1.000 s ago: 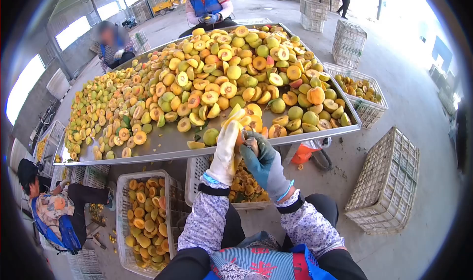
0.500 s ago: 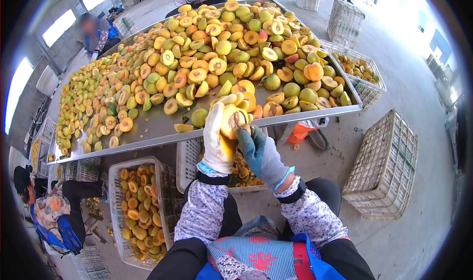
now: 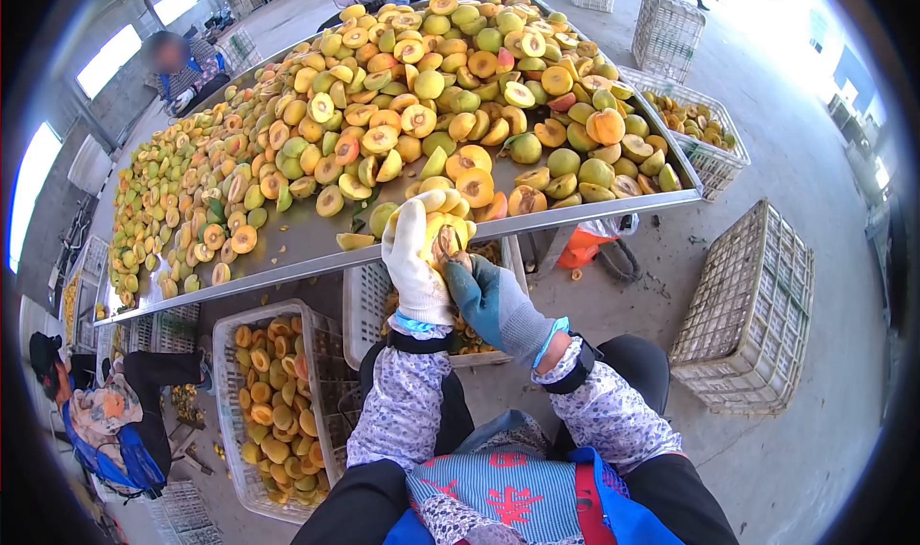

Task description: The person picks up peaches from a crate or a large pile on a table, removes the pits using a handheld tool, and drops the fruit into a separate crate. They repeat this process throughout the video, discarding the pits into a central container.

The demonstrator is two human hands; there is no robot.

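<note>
Clamping a cut, yellow-fleshed fruit (image 3: 445,235) in curled fingers, the white-gloved left hand (image 3: 417,269) presents its brown centre to the blue-and-grey-gloved right hand (image 3: 487,301), whose finger closure cannot be told; work at that centre seems in hand, the next move calling for firm support. Beyond a white plastic crate (image 3: 363,307) below, the near edge of a grey metal tray (image 3: 305,235) borders bare room before heaped yellow-green fruit (image 3: 380,139).
</note>
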